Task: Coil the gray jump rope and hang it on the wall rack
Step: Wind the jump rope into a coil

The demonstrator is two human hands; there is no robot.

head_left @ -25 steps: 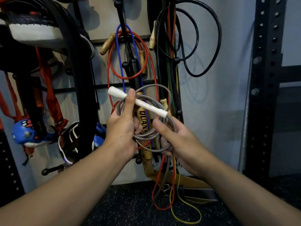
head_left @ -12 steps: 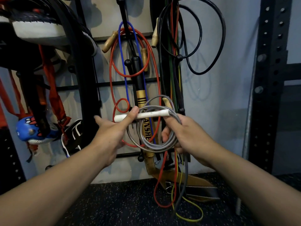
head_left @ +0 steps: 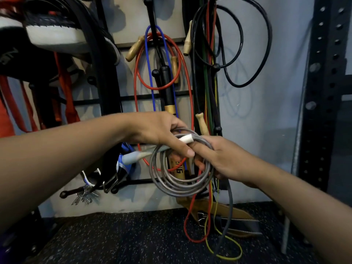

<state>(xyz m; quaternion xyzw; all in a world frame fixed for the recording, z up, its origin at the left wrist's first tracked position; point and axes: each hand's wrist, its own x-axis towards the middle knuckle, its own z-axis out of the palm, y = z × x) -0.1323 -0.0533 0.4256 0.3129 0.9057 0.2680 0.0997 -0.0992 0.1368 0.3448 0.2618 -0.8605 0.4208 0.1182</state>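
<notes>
The wall rack (head_left: 152, 96) is right ahead, already crowded with ropes, gray one not on it yet; the gray jump rope (head_left: 179, 180) is a neat coil now, held low in front of the rack; white handle (head_left: 185, 139) has swung across the top since a second ago, so looks like coiling's basically done; right hand (head_left: 219, 159) has its grip curled round the loops; left hand (head_left: 162, 134) pinches the handle.

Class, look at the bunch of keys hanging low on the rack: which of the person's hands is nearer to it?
Left. The left hand is up and right of the keys; the right hand lies further right, beyond the gray coil.
</notes>
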